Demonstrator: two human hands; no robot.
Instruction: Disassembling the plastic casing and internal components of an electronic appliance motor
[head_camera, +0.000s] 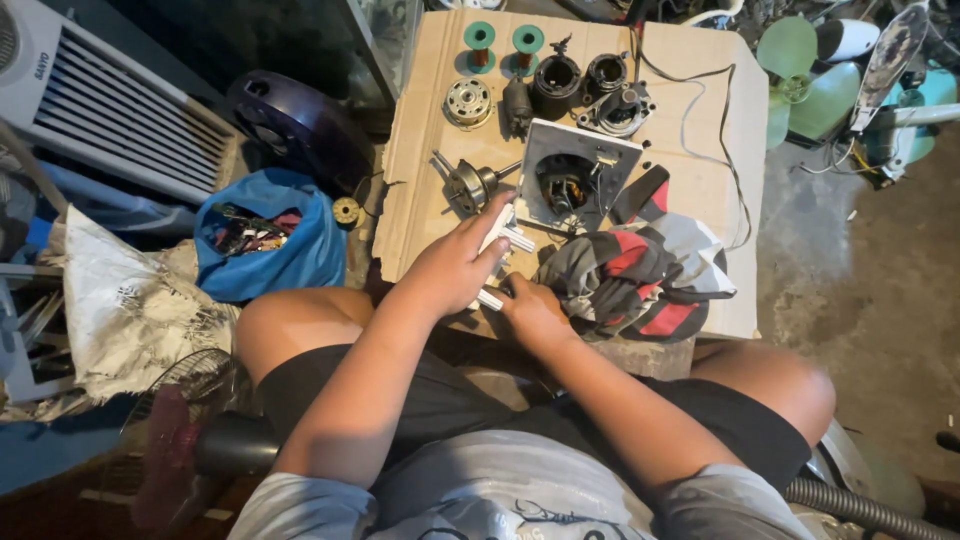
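Both hands, left hand (455, 265) and right hand (530, 310), are gripping a white plastic part (505, 240) at the cardboard sheet's (420, 130) near edge (motor parts (560, 85) lying dismantled beyond).

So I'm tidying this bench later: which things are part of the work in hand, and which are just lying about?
In hand:
left hand and right hand on a white plastic part
square motor housing
rotor with shaft

Lying about:
two green spools
striped cloth
blue bag
green fan blades
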